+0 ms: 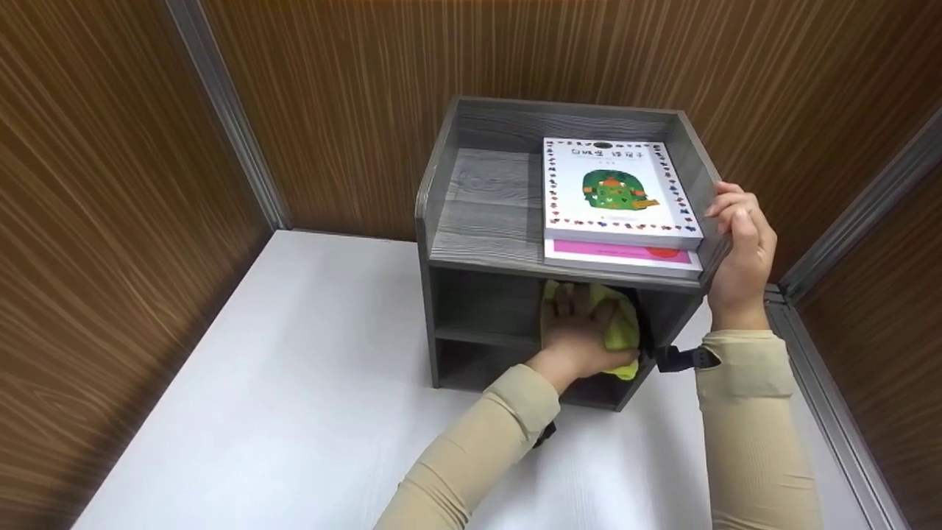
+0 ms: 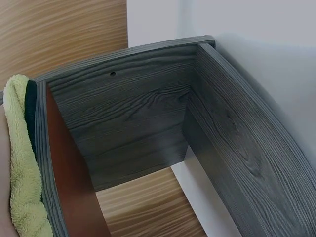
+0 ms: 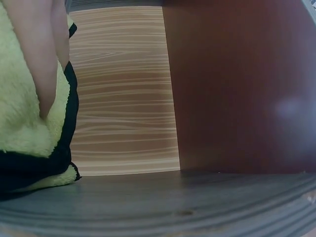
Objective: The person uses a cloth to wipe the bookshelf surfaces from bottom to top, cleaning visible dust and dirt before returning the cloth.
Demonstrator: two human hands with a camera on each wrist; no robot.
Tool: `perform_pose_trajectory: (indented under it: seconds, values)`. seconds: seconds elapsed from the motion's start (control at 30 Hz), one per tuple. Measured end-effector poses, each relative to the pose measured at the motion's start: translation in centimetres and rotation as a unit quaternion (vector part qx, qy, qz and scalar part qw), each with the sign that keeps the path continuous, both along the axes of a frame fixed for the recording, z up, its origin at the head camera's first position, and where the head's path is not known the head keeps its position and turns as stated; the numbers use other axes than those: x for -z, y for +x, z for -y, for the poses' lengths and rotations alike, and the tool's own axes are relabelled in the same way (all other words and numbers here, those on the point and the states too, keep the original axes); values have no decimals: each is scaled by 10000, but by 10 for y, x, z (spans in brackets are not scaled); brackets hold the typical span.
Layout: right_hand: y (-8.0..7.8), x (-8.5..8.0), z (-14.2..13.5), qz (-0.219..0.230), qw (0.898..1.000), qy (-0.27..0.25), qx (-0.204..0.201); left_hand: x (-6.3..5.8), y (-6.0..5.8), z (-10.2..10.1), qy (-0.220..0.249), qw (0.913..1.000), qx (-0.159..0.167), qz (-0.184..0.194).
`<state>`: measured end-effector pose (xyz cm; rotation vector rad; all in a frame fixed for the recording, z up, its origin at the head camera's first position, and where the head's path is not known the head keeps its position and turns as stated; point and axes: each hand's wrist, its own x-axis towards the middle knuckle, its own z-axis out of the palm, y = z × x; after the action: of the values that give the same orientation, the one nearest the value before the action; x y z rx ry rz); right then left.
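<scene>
- On my feed the yellow cloth (image 1: 623, 324) was at the lower front of the grey shelf (image 1: 486, 210), toward five o'clock; how far inside it reached, I couldn't tell. From the left wrist I saw it against a board's edge.
- The left hand (image 1: 581, 342) lay over it with fingers (image 1: 563, 300) spread, pressing rather than pinching, as I judged it, probably to stop the cloth bunching.
- At three o'clock, the right hand (image 1: 745, 239) had its fingers hooked over the rim of the side panel; I took that grip as a brace against the left hand's push.
- Two books (image 1: 625, 191) lay stacked on top toward one o'clock, close to that panel, whose raised side, I reckoned, would stop them sliding off toward three.
- I had the shelf standing upright on a white tabletop (image 1: 294, 353).
- Around it I saw wood-grain walls (image 1: 338, 110) at nine, twelve and three o'clock, with grey metal strips (image 1: 228, 118) at the corners.
</scene>
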<state>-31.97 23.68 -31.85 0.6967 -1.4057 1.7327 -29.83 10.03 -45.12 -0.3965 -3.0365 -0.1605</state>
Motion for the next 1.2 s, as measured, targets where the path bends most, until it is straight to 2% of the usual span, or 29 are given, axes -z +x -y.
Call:
perform_pose_trajectory:
  seconds: [0.33,0.6,0.9,1.2]
  values:
    - [-1,0,3,-91,10000,6,31,5,4,18,365,9993,44,-93]
    - [1,-2,0,-8,10000,0,14,7,5,39,550,9976,138,-394]
    - [2,0,-2,67,10000,29,21,12,5,71,617,9967,160,-507]
    - [2,0,-2,100,9999,35,6,15,4,107,612,9954,36,-729]
